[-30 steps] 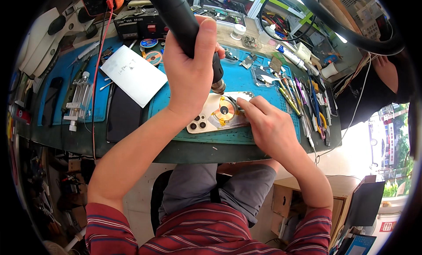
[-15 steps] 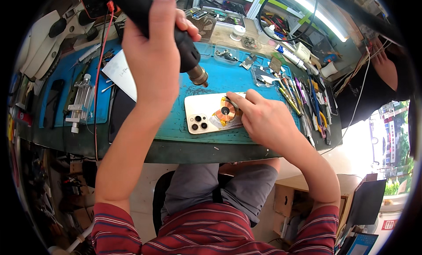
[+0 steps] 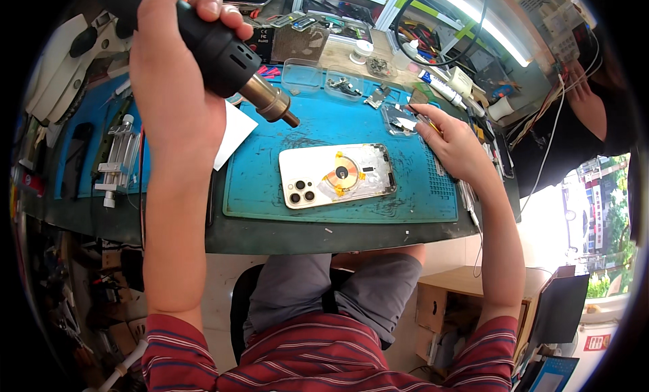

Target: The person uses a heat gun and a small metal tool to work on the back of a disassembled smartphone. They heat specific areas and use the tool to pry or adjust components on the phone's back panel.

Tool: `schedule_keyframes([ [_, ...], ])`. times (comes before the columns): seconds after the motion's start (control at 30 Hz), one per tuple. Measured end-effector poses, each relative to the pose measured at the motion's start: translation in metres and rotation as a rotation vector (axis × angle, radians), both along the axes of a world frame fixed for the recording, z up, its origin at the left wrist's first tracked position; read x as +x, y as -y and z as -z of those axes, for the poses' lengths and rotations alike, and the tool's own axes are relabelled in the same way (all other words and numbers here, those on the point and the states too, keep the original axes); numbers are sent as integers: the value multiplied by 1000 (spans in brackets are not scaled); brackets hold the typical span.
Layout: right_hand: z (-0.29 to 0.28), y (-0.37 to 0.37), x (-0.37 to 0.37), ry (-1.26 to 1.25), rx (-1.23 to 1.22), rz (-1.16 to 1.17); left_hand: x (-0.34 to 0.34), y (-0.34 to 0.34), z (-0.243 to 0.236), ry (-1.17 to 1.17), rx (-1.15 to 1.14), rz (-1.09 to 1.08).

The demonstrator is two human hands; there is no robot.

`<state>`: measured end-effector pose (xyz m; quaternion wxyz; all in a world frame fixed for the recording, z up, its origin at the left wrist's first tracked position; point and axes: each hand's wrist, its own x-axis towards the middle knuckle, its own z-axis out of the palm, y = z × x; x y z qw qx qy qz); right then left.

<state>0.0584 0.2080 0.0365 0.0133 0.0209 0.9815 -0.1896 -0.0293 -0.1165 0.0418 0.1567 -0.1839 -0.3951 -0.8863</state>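
My left hand point(image 3: 179, 87) is wrapped round the handle of a black hot air gun point(image 3: 220, 57). Its metal nozzle points down toward the mat, above and left of a white phone point(image 3: 304, 163). The phone lies back up on the blue work mat point(image 3: 324, 213), its three-lens camera at the left end. A round copper coil point(image 3: 345, 173) with yellow tape shows on its back, and the right end looks stripped. Off to the right, my right hand point(image 3: 454, 140) is closed in a pinch among slender tools. A thin yellow piece shows by its fingers; what it holds is unclear.
Clear plastic boxes point(image 3: 343, 85) with small parts stand behind the phone. Pens and hand tools point(image 3: 497, 158) crowd the right edge. A white paper point(image 3: 234, 135) and a metal clamp holder point(image 3: 120, 155) lie left. Another person's arm point(image 3: 587, 104) is at far right.
My right hand has left the phone's back and moved right to the tools. My left hand has carried the hot air gun to the left. The phone's whole back now shows.
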Motion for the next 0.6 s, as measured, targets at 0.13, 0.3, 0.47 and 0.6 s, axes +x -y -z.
schedule_keyframes([
  [0.13, 17, -14, -9, -177, 277, -114, 0, 0, 0, -6, -8, 4],
  [0.3, 18, 2, -5, -294, 358, -203, 24, -31, -24, 101, 55, -155],
  [0.47, 29, 22, 31, -313, 82, -361, 32, -39, -26, 138, 70, -97],
  [0.6, 28, 26, 44, -290, 284, -358, 13, -28, 10, 27, -3, 24],
])
